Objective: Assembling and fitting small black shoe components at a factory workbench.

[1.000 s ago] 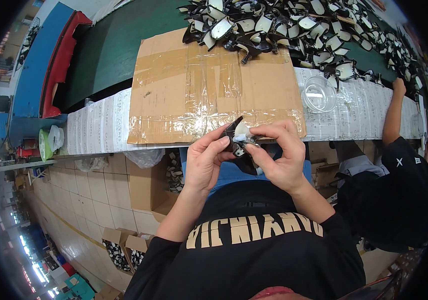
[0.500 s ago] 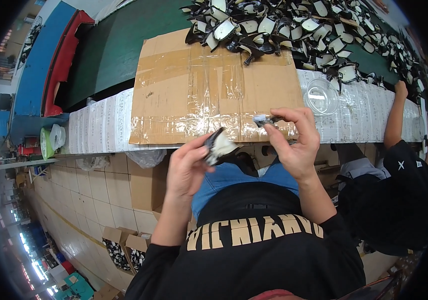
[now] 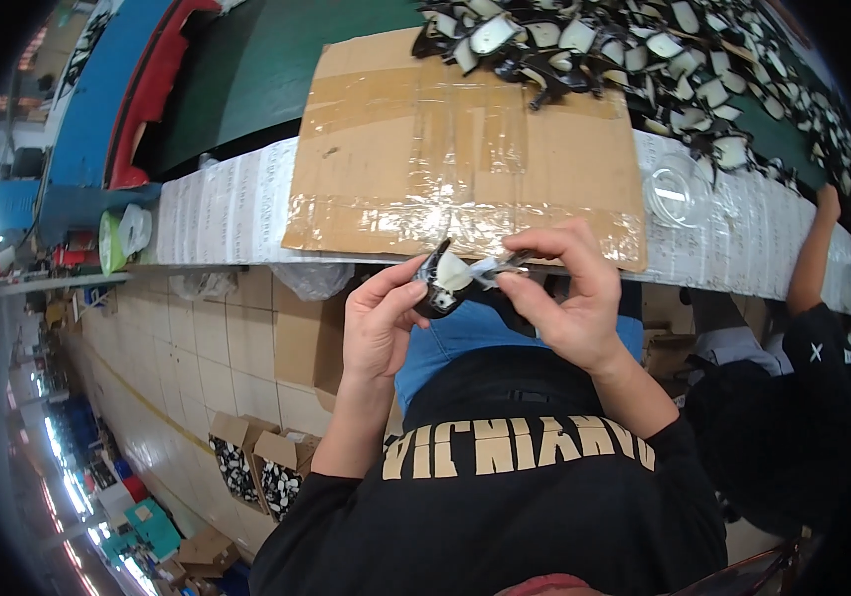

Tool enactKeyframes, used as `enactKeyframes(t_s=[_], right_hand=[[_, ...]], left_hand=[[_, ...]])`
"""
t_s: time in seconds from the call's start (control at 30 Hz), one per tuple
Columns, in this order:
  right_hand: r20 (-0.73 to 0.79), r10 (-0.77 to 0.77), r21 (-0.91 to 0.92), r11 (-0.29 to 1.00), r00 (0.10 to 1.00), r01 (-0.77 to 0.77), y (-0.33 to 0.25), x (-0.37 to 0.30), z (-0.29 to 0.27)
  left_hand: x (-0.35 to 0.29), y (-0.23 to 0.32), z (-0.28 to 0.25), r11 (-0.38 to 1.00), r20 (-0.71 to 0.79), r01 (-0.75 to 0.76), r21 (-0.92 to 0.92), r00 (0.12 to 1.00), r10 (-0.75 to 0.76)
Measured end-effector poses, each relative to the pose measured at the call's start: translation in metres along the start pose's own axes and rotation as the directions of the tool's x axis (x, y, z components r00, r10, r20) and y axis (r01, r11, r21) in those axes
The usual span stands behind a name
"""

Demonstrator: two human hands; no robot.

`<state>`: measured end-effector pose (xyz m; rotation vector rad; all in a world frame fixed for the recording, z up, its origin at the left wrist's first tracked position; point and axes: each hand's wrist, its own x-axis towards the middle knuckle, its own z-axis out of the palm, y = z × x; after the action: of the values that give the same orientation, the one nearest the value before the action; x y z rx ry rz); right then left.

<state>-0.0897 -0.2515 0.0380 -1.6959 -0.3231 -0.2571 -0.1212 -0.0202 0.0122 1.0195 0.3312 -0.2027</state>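
Black-and-cream part [image 3: 452, 273]: probably light, stiff, slick; best held by rim. Left hand [image 3: 380, 323]: fingers pinch its left edge. Right hand [image 3: 581, 301]: fingers pinch small pale piece [image 3: 486, 268].

Frame centre: curved piece [image 3: 450, 274] glossy black outside, cream inside; small item [image 3: 486, 268] to its right, bluish-white and dark. Upper right: heap [image 3: 664, 45] mottled black and cream. Upper middle: cardboard [image 3: 371, 134] tan, brown tape bands [image 3: 376, 215]. Upper left: belt [image 3: 246, 79] dark green, panel [image 3: 97, 109] blue. Lower middle: sweatshirt [image 3: 505, 526] black, lettering [image 3: 513, 452] beige.
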Motion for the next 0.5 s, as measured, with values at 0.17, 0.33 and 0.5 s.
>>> enactKeyframes(t_s=[0.17, 0.33, 0.5], right_hand=[[0.021, -0.028, -0.083, 0.996, 0.999, 0.03, 0.001, -0.012, 0.001], [-0.003, -0.057, -0.174, 0.983, 0.998, 0.055, 0.007, -0.015, -0.007], [-0.03, -0.036, -0.188, 0.982, 0.999, 0.029, 0.011, -0.013, -0.01]], left_hand=[[0.007, -0.009, 0.021, 0.997, 0.081, 0.057, 0.058, 0.995, -0.061], [0.009, -0.012, 0.018, 0.996, 0.067, 0.061, 0.058, 0.996, -0.065], [0.002, -0.006, 0.012, 0.997, 0.037, 0.044, 0.069, 0.998, -0.046]])
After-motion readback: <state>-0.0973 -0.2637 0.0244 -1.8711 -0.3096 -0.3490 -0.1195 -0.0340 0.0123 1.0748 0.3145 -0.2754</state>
